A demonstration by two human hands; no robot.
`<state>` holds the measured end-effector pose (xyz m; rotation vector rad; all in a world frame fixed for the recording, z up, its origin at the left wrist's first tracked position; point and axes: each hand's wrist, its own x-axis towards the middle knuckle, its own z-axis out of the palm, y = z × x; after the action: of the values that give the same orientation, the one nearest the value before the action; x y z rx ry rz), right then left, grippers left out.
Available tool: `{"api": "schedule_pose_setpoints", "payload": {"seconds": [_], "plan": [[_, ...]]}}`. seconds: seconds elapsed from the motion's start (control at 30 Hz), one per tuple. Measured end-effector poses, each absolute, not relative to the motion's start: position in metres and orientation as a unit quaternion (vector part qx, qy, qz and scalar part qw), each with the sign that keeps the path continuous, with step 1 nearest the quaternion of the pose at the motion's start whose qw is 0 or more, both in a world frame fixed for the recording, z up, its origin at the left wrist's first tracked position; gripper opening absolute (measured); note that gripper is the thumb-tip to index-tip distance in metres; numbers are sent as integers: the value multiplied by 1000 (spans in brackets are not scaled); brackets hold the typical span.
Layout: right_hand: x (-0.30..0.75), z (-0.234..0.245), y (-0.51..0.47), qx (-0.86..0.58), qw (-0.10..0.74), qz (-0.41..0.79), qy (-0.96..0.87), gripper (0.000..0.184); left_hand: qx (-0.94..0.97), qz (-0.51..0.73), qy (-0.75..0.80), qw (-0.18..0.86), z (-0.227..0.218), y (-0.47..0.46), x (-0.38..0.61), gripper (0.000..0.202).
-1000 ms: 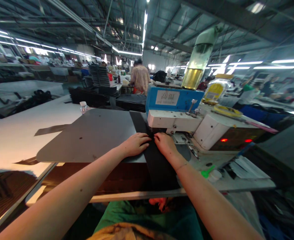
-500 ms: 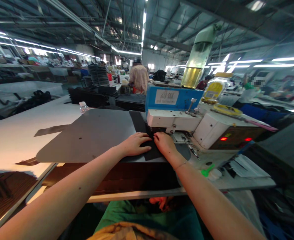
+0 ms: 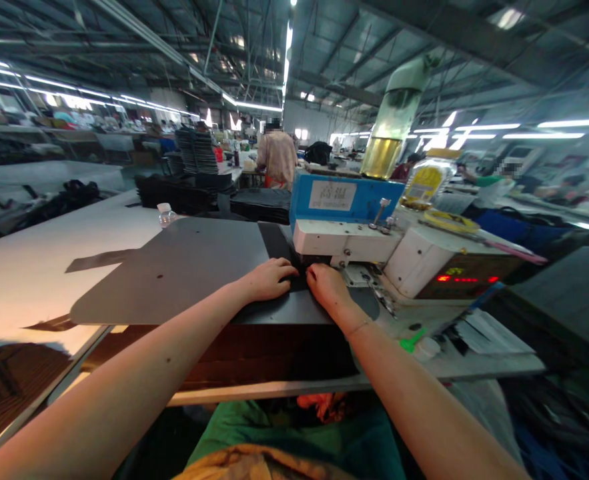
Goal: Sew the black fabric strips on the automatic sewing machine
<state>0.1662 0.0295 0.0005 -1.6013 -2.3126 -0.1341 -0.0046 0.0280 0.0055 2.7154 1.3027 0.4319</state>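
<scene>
A long black strip [image 3: 274, 241] of flat material lies across a smooth grey panel [image 3: 194, 267] and runs to the front of a blue-and-white bench machine [image 3: 347, 239]. My left hand [image 3: 270, 279] is closed on the strip's near part, its fingers curled under. Close beside it, my right hand [image 3: 327, 287] is closed too, with its fingertips at the strip just below the machine's head. What lies right under the fingertips is hidden. Red characters glow on the machine's control panel [image 3: 467, 277].
Stacks of black pieces [image 3: 184, 192] stand behind the grey panel. A clear bottle [image 3: 165, 215] is at its far edge. A jar with a yellow label [image 3: 427, 183] and a yellow ring [image 3: 451, 221] rest on the machine. A green-handled tool [image 3: 413, 341] lies at right. A person [image 3: 277, 157] stands beyond.
The strip's near end, which lay flat toward me below my hands, no longer shows there. My left hand has drawn slightly left with its fingers curled more. More red characters glow on the control panel.
</scene>
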Motion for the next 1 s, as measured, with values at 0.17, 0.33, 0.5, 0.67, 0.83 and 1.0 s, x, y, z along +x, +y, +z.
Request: {"api": "schedule_pose_setpoints", "payload": {"seconds": [0.17, 0.33, 0.5, 0.67, 0.83, 1.0], "plan": [[163, 3, 30, -566, 158, -50, -808, 20, 891, 137, 431, 44, 4, 38, -9, 38], [163, 2, 33, -562, 174, -45, -807, 19, 879, 143, 454, 33, 1, 49, -10, 39], [169, 2, 28, -555, 201, -3, -807, 19, 842, 130, 523, 20, 0, 64, -18, 40], [184, -2, 11, -514, 270, 68, -811, 18, 826, 117, 550, 19, 2, 66, -36, 37], [201, -6, -22, -451, 388, 146, -791, 18, 830, 124, 543, 27, 12, 25, -38, 23], [205, -16, -70, -465, 401, 400, -681, 31, 865, 135, 481, 41, 17, -57, -29, 35]]}}
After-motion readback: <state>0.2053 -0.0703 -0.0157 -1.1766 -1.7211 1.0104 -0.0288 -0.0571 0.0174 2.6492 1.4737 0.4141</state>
